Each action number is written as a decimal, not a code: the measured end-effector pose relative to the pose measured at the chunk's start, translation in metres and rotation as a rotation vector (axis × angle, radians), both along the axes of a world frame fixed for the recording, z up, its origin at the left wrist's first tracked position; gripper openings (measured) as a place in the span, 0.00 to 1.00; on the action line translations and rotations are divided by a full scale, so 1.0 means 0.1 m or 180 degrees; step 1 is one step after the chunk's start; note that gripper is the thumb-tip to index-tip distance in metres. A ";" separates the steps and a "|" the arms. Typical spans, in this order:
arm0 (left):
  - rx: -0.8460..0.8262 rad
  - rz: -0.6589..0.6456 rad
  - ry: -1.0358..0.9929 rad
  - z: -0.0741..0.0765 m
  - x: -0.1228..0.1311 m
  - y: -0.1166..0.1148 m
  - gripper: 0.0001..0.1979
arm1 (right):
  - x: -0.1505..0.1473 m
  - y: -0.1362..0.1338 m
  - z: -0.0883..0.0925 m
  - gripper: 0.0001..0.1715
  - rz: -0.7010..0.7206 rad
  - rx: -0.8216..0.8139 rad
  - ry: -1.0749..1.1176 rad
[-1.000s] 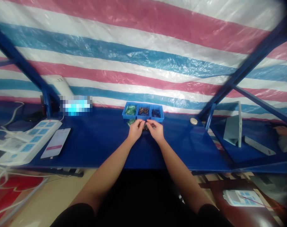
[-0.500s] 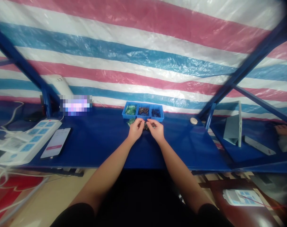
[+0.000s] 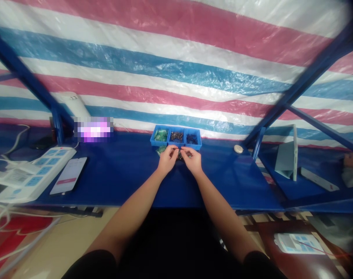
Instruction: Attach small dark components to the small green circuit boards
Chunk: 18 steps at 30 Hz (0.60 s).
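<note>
My left hand (image 3: 167, 158) and my right hand (image 3: 193, 159) are close together over the blue table, fingers bent and pinched toward each other. Whatever lies between the fingertips is too small to make out. Small dark and greenish pieces (image 3: 179, 156) lie between and under the hands. Just beyond stand three joined blue bins: the left bin (image 3: 153, 143) holds green pieces (image 3: 160, 135), the middle one dark, shiny beads or similar small parts (image 3: 177, 136), the right one dark blue-black pieces (image 3: 191, 138). A green clump (image 3: 160, 149) sits on the table by my left hand.
A phone (image 3: 68, 176) and a white power strip (image 3: 37, 174) with cables lie at the left. A round pale object (image 3: 238, 148) is at the right. Beyond the blue frame post (image 3: 258, 143) stand a tablet in a case (image 3: 287, 155) and part of another person's hand (image 3: 352, 160).
My hands stay almost in place, with only a slight shift at the fingers. The other person's hand at the far right has moved a little. The blurred screen's colours changed.
</note>
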<state>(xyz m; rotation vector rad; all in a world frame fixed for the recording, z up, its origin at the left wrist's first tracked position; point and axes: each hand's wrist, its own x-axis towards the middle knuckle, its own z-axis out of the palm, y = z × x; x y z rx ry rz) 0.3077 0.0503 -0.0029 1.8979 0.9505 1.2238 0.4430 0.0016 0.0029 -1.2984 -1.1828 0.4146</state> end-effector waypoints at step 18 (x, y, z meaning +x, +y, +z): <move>0.0042 0.0006 0.0039 -0.02 0.00 0.00 0.12 | 0.00 0.00 -0.01 0.17 -0.0029 0.0030 0.0022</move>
